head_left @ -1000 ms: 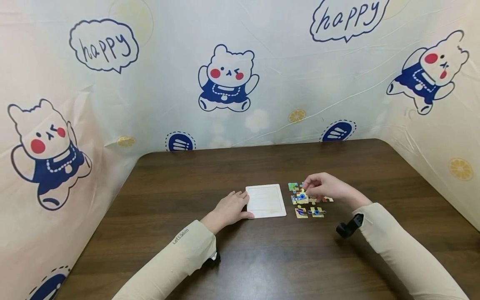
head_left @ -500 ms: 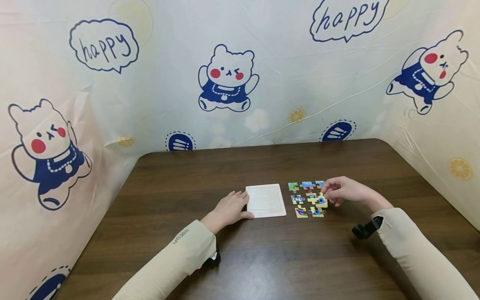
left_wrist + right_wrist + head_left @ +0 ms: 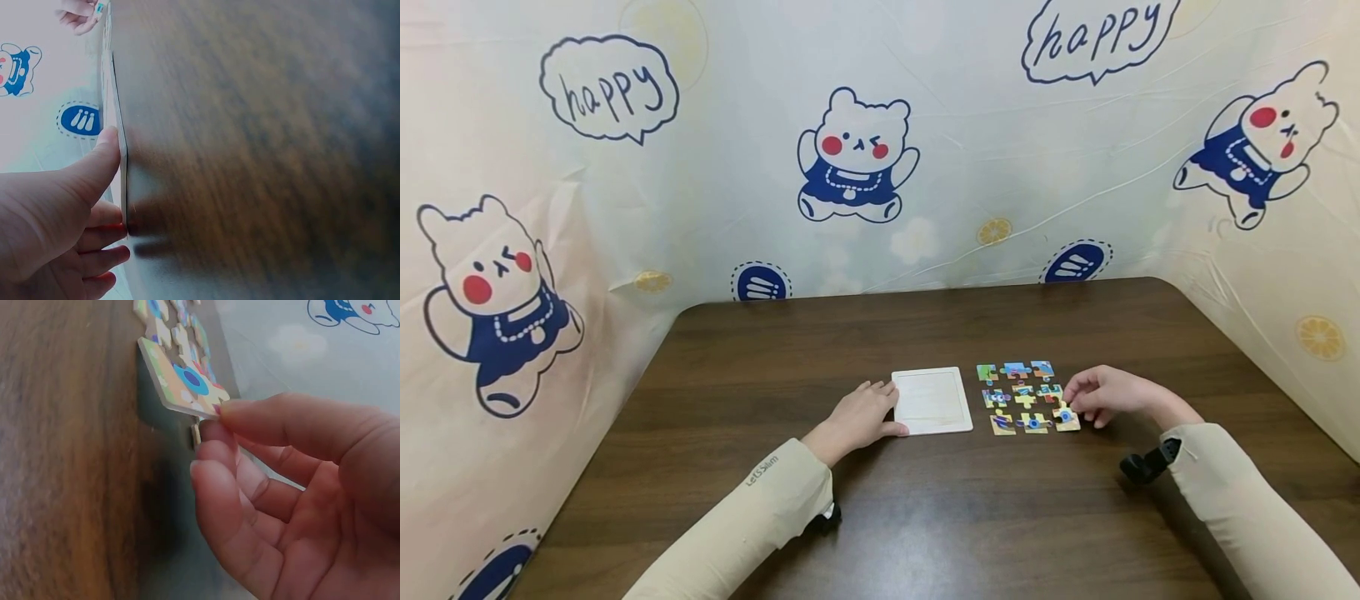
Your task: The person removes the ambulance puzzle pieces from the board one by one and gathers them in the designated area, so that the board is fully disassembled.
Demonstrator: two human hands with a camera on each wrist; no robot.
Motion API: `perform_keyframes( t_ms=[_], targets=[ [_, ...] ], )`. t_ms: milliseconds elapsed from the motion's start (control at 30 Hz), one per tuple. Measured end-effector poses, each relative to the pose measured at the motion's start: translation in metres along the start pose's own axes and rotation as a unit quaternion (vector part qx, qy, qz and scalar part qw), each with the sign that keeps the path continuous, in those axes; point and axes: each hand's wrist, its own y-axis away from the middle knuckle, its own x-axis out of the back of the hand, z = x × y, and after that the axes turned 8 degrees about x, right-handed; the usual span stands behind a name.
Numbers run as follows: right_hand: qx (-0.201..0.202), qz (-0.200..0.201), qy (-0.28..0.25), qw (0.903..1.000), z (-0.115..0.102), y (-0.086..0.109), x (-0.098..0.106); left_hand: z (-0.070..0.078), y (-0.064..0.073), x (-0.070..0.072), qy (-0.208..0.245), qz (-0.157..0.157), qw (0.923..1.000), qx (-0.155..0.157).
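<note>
My right hand (image 3: 1108, 396) pinches a yellow jigsaw puzzle piece (image 3: 1065, 419) with a blue round mark between thumb and fingertips. In the right wrist view this puzzle piece (image 3: 181, 378) is tilted a little above the table, held at one edge. Several other jigsaw pieces (image 3: 1017, 371) lie in loose rows to its left and behind it. A square, pale wooden puzzle tray (image 3: 931, 402) with a raised rim lies left of the pieces. My left hand (image 3: 861, 421) rests against the tray's left side, thumb at its near corner, fingers extended along the edge.
The dark brown wooden table (image 3: 925, 517) reaches to a printed cloth backdrop (image 3: 970, 150) on its far and side edges. Black wrist cameras sit at both cuffs, the right camera (image 3: 1150, 462) just above the table.
My right hand has carried the yellow puzzle piece to the right and nearer, from above the other pieces to the near right corner of their rows. The left hand and tray stay put.
</note>
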Motion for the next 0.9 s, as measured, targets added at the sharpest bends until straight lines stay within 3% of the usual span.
perform_keyframes(
  t_ms=[400, 900],
  targets=[
    [-0.01, 0.019, 0.036, 0.9991, 0.0035, -0.0022, -0.0017, 0.0001, -0.0007, 0.0003, -0.004, -0.008, 1.0, 0.004],
    [-0.004, 0.04, 0.058, 0.9975, -0.0019, -0.0056, -0.0025, -0.0049, 0.001, -0.0001, 0.048, -0.024, 0.9981, 0.03]
  ],
)
